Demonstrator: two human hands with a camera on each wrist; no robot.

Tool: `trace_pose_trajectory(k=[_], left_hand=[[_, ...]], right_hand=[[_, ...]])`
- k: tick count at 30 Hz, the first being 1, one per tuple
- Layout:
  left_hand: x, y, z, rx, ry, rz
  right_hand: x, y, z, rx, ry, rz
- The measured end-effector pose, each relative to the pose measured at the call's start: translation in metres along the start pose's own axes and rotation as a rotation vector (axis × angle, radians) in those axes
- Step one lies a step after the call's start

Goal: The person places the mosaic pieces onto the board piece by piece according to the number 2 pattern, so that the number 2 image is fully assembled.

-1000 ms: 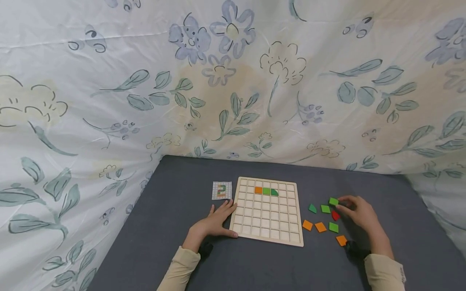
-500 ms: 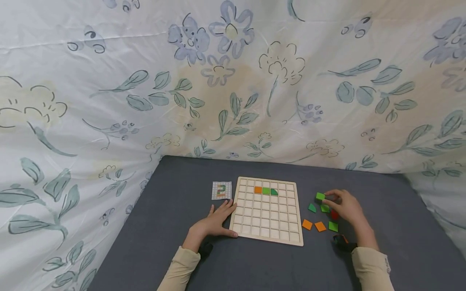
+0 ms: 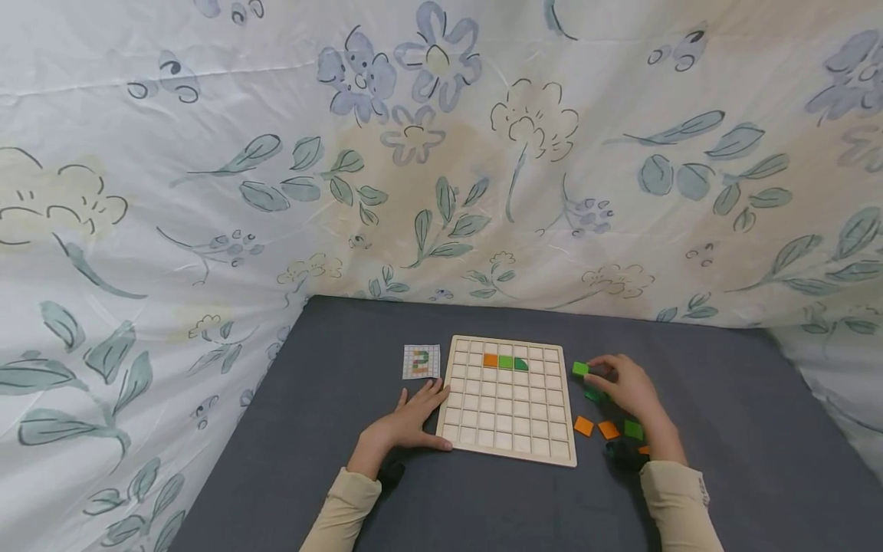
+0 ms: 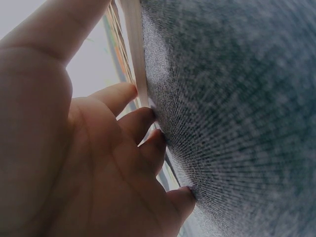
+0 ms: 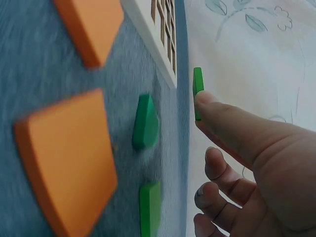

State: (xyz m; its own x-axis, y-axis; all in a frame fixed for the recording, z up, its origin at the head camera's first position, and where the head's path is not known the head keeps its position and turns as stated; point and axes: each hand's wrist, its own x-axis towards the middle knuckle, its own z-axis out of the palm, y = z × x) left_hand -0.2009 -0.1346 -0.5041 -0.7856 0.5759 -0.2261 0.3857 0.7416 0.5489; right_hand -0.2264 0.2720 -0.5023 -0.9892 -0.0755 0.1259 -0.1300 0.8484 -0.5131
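My right hand (image 3: 628, 387) pinches a light green square tile (image 3: 580, 369) between thumb and forefinger, just off the board's right edge. In the right wrist view that green tile (image 5: 198, 94) is seen edge-on, raised off the table. The wooden grid board (image 3: 507, 414) carries an orange tile (image 3: 490, 360), a green square tile (image 3: 506, 362) and a dark green rounded tile (image 3: 520, 364) side by side in its second row. Spread fingers of my left hand (image 3: 405, 423) rest at the board's left edge, the thumb at its near corner.
A small card (image 3: 421, 362) with a coloured figure 2 on a grid lies left of the board. Below my right hand lie orange tiles (image 3: 583, 426), a dark green rounded tile (image 5: 146, 123) and a green square (image 3: 633, 429). A floral cloth (image 3: 441, 192) hangs behind the dark table.
My right hand has carried the green square tile leftward from the loose tiles toward the board. The red piece is now hidden under the hand. The left hand stays in place.
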Motion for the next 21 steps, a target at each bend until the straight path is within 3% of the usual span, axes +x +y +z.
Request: trace_pose_trajectory(k=[21], left_hand=[[0.001,0.002,-0.004,0.006,0.013,0.006]], right_hand=[[0.011,-0.028,0.014,0.029,-0.023,-0.049]])
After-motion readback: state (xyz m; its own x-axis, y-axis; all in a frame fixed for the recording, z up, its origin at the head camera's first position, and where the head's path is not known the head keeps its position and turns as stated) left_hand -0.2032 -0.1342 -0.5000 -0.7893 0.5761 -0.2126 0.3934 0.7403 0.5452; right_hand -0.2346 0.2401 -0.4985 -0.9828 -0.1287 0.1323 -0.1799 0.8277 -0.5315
